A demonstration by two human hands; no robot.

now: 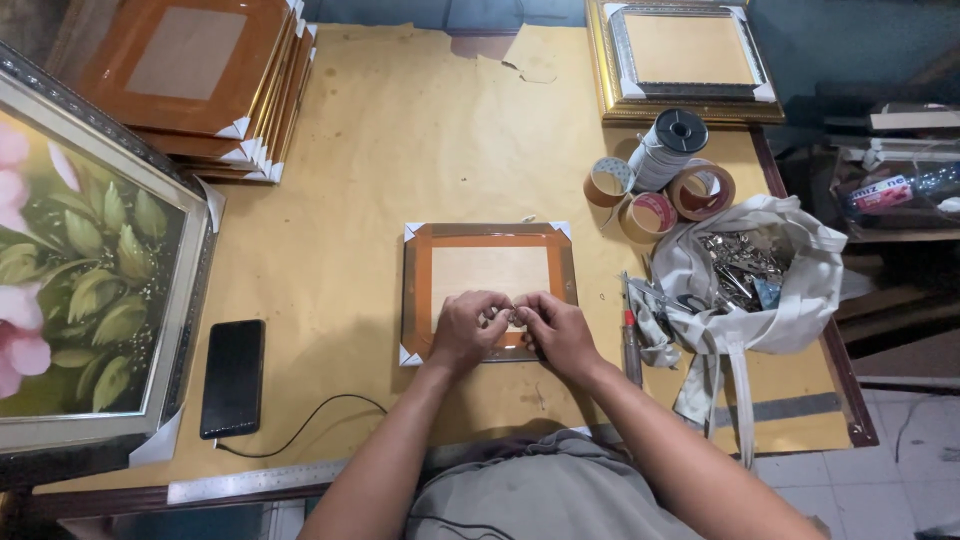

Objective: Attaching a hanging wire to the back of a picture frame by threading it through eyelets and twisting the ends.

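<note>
Tape rolls [655,195], cloth bag [750,275] right; phone [232,377] lower left. Centre: small frame [488,270], left hand [468,328] and right hand [558,330] pinching metal hanger [512,316] at near edge.

A stack of brown frames [195,85] lies at the table's far left corner, a gold frame [685,60] at the far right. A flower painting [85,270] overhangs the left edge, beside a black phone [232,377]. Tape rolls [660,190] and a cloth bag [750,280] sit near the right edge.
</note>
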